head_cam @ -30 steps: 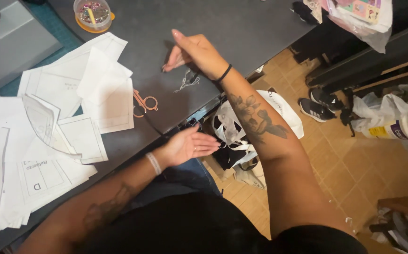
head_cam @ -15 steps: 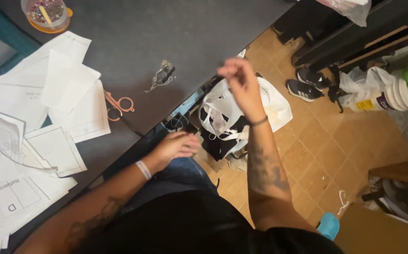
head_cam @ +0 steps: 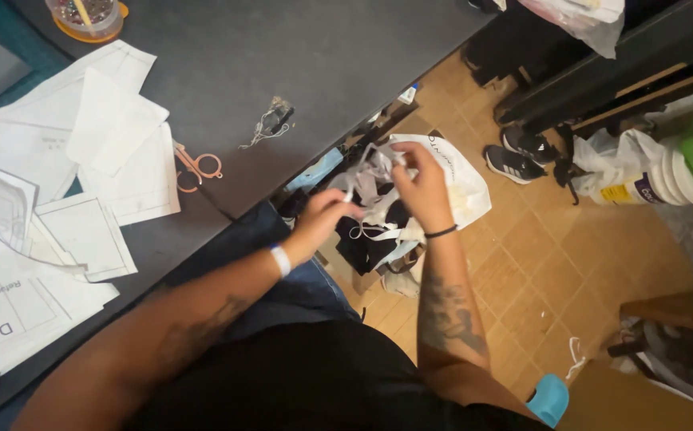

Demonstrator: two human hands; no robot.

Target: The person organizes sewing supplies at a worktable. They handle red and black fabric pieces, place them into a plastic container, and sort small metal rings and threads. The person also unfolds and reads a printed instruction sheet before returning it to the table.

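Observation:
Both my hands are off the table, over a white bag (head_cam: 462, 179) that stands on the tiled floor beside my knee. My left hand (head_cam: 322, 223) and my right hand (head_cam: 418, 187) pull apart the bag's white handles and top edge (head_cam: 366, 172). Dark and pale scraps fill the bag (head_cam: 370, 239). On the dark table a small tangle of thread and fabric scraps (head_cam: 271, 124) lies near the edge, apart from both hands. Small rose-coloured scissors (head_cam: 196, 166) lie beside white paper pattern pieces (head_cam: 83, 175).
A clear cup on an orange lid (head_cam: 87, 16) stands at the table's far left. Black sneakers (head_cam: 518, 156) sit on the floor, with plastic bags and stacked white tubs (head_cam: 650, 179) to the right. A wooden piece (head_cam: 678, 307) and cardboard lie at lower right.
My right hand left the scraps on the table and dropped down to the bag. My left hand moved off my lap to the bag's handles. The view has shifted toward the floor.

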